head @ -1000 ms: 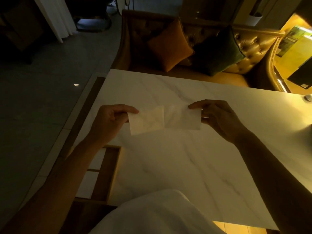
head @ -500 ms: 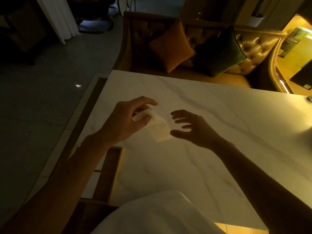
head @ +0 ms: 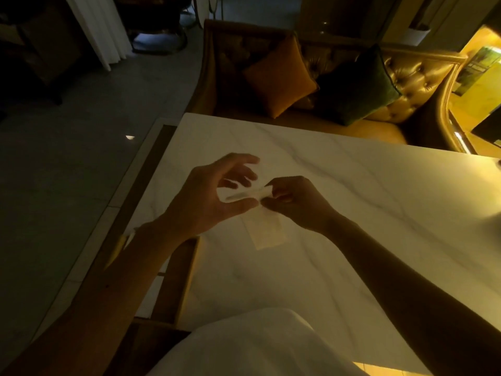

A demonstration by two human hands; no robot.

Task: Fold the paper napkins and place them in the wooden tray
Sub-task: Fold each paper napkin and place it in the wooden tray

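A thin paper napkin hangs above the white marble table, its top part doubled over into a narrow fold. My right hand pinches that fold at its right end. To the left of it is my left hand, fingers spread; the fold runs between its thumb and fingers, and the thumb touches the napkin from below. The wooden tray lies at the table's near left corner, partly hidden under my left forearm. White paper shows in its compartments.
A tufted sofa with an orange cushion and a dark green cushion stands behind the table's far edge. The table's left edge drops to a dark floor. My white garment fills the bottom of the view.
The napkin was stretched flat between both hands, then held by my left hand alone. Now my right hand has closed on its folded top and my left fingers have spread apart.
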